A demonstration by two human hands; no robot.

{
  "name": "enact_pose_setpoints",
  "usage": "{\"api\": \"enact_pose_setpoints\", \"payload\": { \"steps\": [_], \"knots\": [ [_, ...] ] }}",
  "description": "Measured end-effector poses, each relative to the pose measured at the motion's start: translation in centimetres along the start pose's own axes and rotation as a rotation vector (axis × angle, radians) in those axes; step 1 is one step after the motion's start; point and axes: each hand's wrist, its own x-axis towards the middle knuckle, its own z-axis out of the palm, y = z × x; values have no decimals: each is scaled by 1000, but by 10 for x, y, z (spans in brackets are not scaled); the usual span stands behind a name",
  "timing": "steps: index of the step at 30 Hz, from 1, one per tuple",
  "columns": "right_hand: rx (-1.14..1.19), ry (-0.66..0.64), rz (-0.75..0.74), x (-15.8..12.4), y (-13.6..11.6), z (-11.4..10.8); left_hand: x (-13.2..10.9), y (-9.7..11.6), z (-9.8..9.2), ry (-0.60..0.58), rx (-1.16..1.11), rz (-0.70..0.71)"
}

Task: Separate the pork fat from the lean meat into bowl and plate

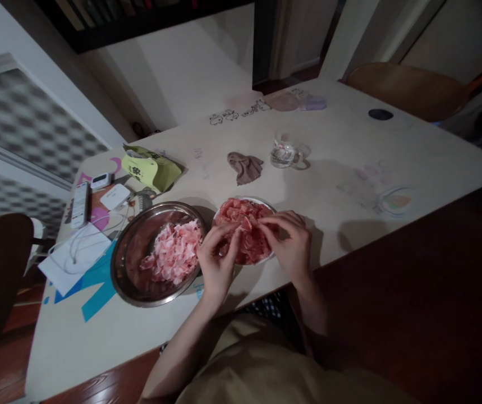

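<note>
Both hands meet over a white-rimmed dish (268, 206) heaped with red, moist-looking chunks (241, 211); whether these are fruit pulp or meat I cannot tell. My left hand (219, 252) is pinched, thumb against fingers, at a small red piece (246, 224). From the other side my right hand (289, 238) pinches at the same piece with thumb and forefinger. Left of the dish stands a wide steel bowl (129, 266) with a pile of paler pink, flaky scraps (176, 251). The fingers partly hide the heap.
Beyond the dish lie a crumpled brown cloth (246, 167) and a glass mug (283, 154) of clear liquid. A green bag (152, 168), a remote control (79, 203), a white box-shaped device (115, 196) and a cable on white paper (74, 255) occupy the table's left end.
</note>
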Motion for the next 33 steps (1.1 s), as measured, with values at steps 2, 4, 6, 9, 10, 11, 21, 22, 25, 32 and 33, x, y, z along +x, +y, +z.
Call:
{"api": "enact_pose_setpoints", "payload": {
  "steps": [2,4,6,9,10,11,21,22,25,32,33],
  "knots": [
    [-47,-53,0,-1,1,0,0,-1,0,4,6,-4],
    [-63,-82,-5,-1,1,-1,0,-2,0,10,13,-7],
    [-57,-83,-1,0,-1,-3,0,-4,0,12,25,-2],
    [-21,-60,2,0,-6,-6,0,-4,0,9,62,42],
    [-6,-57,-3,-1,-8,-6,0,-3,0,10,85,69],
    [6,-58,-11,-2,-10,-6,0,-2,1,13,114,103],
    [126,-41,-36,-8,-22,6,-2,-1,0,72,300,355],
    [142,-32,-25,-8,-22,7,-3,-1,0,69,310,359],
    [181,-43,19,-8,-24,8,-5,-2,-1,50,321,354],
    [69,-29,12,-5,-31,6,-8,-3,-2,29,321,361],
    [16,-9,-2,-6,-31,7,-8,-3,-2,26,325,364]
  ]
}}
